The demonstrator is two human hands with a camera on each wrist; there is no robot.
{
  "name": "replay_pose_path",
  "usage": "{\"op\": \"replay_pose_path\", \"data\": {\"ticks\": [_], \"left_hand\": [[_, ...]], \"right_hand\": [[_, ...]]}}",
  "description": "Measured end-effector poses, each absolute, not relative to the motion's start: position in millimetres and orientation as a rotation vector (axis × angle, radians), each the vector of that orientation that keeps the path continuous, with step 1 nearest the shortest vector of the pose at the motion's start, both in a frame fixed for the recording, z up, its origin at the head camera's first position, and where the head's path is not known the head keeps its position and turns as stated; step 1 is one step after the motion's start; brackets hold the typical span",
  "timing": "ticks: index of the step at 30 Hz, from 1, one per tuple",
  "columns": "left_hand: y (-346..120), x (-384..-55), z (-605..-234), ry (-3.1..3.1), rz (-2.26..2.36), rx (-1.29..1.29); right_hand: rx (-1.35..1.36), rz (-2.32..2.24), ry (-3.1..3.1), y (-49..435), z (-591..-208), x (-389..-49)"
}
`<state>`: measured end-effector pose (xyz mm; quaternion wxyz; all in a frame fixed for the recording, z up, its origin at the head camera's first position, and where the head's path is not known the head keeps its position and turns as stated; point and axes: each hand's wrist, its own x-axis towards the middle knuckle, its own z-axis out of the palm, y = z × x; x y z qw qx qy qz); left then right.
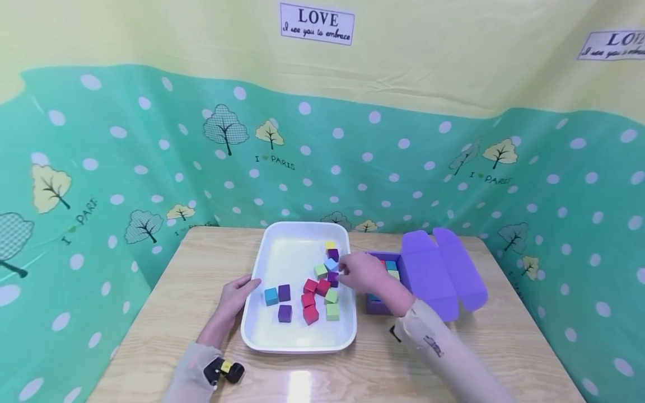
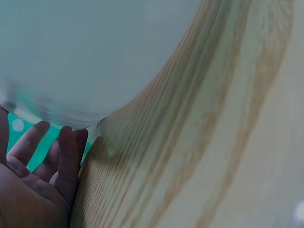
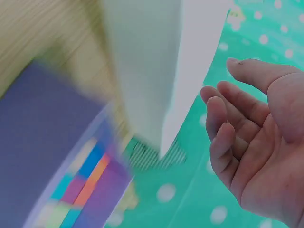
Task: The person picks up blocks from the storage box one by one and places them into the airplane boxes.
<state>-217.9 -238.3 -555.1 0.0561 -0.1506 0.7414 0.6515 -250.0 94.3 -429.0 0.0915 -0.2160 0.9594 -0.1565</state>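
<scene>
The right hand [image 1: 364,272] reaches over the right rim of the white tray [image 1: 282,263], its fingers loosely apart and holding nothing, as the right wrist view shows. Its fingertips sit just beside a purple block [image 1: 332,277] and a light blue block [image 1: 330,264] in the cluster of coloured blocks on the tray's right half. The left hand [image 1: 235,296] rests flat on the counter [image 1: 201,268] with straight fingers touching the tray's left rim. A purple box [image 1: 438,274], flaps open, stands just right of the tray, behind the right forearm, with more blocks inside.
</scene>
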Motion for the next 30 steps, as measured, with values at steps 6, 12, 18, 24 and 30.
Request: {"op": "replay_pose_path", "data": {"ticks": [6, 12, 18, 24, 30], "left_hand": [[-237.1, -217.7, -555.6, 2.263, 1.982, -0.473], [-236.8, -218.8, -555.9, 2.239, 2.009, -0.470], [-239.3, -218.5, -551.5, 2.270, 1.978, -0.462], [-239.1, -222.5, -551.1, 2.278, 1.971, -0.449], [-238.3, -221.1, -554.4, 2.280, 1.990, -0.446]], "right_hand": [[-0.888, -0.428, 2.731, 33.2, -424.5, -253.5], [-1.012, -0.316, 2.620, -25.4, -433.9, -252.0], [-1.040, -0.143, 2.598, -58.9, -446.4, -251.3], [-1.028, 0.050, 2.638, -67.2, -454.9, -251.9], [-0.966, 0.129, 2.641, -67.9, -458.3, -255.3]]}}
